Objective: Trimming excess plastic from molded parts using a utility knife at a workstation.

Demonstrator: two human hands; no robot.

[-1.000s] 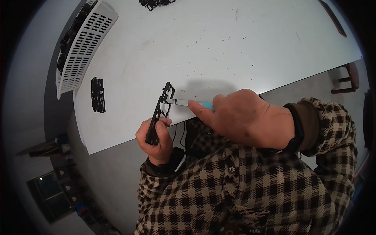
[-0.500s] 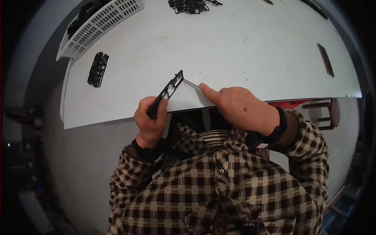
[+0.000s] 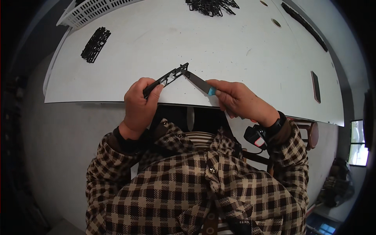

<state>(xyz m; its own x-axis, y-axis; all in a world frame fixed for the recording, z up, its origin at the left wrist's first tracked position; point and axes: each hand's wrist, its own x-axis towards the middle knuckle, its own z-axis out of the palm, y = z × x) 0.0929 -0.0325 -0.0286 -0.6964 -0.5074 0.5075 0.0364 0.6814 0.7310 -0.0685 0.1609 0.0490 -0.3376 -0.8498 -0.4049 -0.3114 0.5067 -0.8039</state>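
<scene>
My left hand (image 3: 140,103) is closed round the near end of a black plastic frame part (image 3: 169,77), a narrow piece with cut-out openings. The part slants up and to the right above the table's front edge. In my right hand (image 3: 239,98) is a knife (image 3: 198,82) with a grey blade and a turquoise and orange handle, mostly hidden in the fingers. Its blade tip meets the part near the far end; whether it goes into an opening I cannot tell.
On the white table (image 3: 156,43) lie a stack of black frame parts (image 3: 95,45) at left and a larger pile (image 3: 212,7) at the far edge. A white slotted basket (image 3: 92,12) stands far left. At right lies a phone (image 3: 315,87). Dark crumbs dot the tabletop.
My right wrist has turned, so the knife's broad blade and handle now show. The frame part is tilted flatter. The whole view has shifted and rotated.
</scene>
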